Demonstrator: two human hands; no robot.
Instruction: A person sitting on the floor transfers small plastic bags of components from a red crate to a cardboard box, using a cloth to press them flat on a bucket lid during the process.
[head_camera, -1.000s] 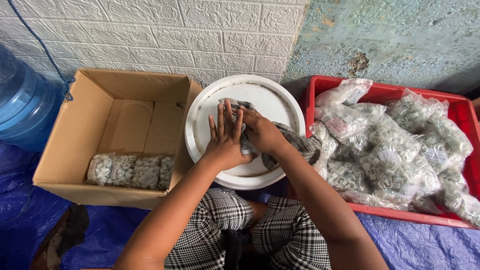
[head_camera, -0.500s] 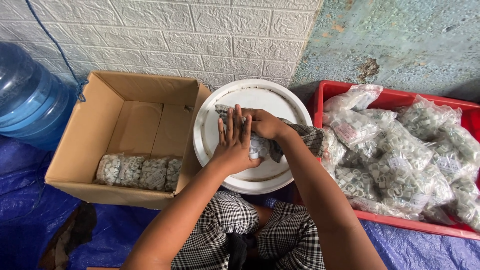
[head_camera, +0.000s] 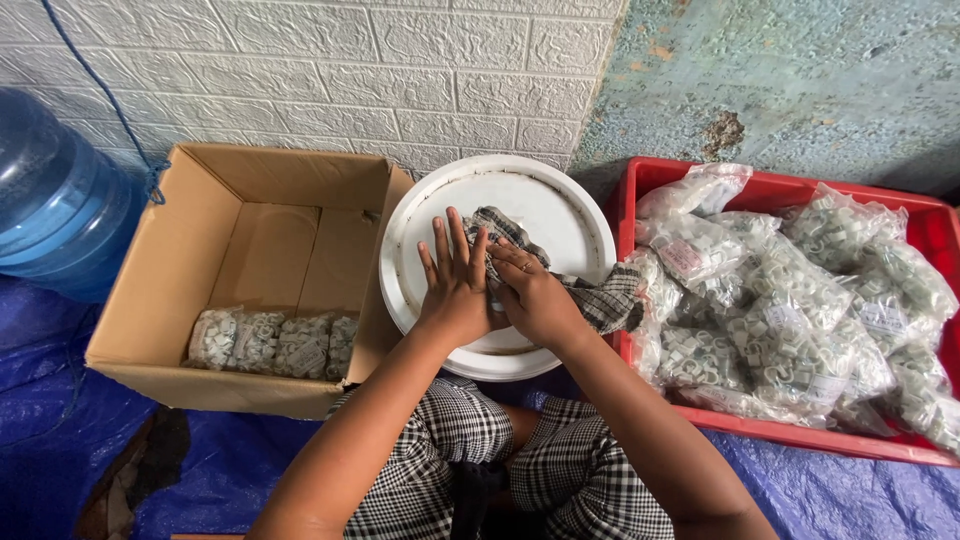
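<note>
My left hand (head_camera: 456, 283) lies flat, fingers spread, on the white round lid (head_camera: 540, 205) between the box and the crate. Right beside it, my right hand (head_camera: 532, 295) presses down on a checked grey cloth (head_camera: 600, 295) that lies across the lid and trails off toward the crate. Whatever is under the cloth and hands is hidden. Both hands touch each other at the thumbs.
An open cardboard box (head_camera: 150, 290) at the left holds a row of clear bags of small white parts (head_camera: 270, 343). A red crate (head_camera: 800, 430) at the right is heaped with the same bags (head_camera: 790, 290). A blue water jug (head_camera: 50, 200) stands far left; blue tarp (head_camera: 850, 495) covers the floor.
My left hand has flattened with fingers spread on the lid; the right hand stays on the cloth. The view has shifted slightly.
</note>
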